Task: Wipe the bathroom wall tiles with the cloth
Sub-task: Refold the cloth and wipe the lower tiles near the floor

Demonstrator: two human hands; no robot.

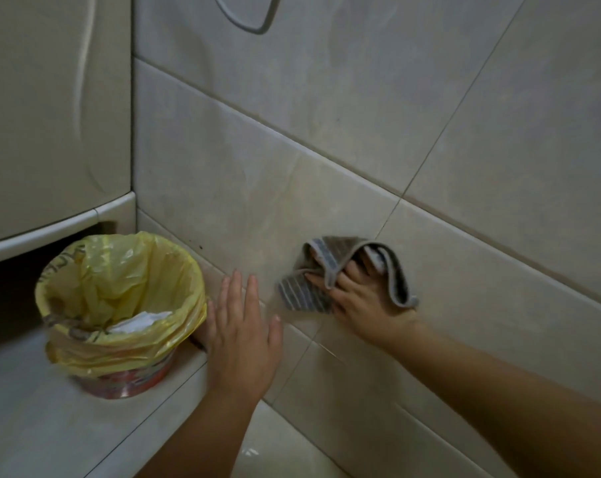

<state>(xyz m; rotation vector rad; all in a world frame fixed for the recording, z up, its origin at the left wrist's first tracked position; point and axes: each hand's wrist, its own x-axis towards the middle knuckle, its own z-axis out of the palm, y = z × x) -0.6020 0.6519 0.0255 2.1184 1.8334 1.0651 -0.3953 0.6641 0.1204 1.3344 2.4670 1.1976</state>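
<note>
While left [243, 332] flat, right [364, 303] around cloth [300, 294]

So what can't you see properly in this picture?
All in the head view:
- Right hand: finger ends tucked under the cloth.
- Flush plate: cut off by the top edge.
- Bin: its bottom is hidden by the yellow bag and white paper.
- Gap under the white cabinet: too dark.
- Print on the bag: too crumpled to read.

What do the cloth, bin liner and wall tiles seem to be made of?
Cloth: soft woven fabric, grey striped, folds limply.
Bin liner: thin yellow plastic, crinkled and glossy.
Wall tiles: probably glazed ceramic, smooth beige with grout lines.
</note>
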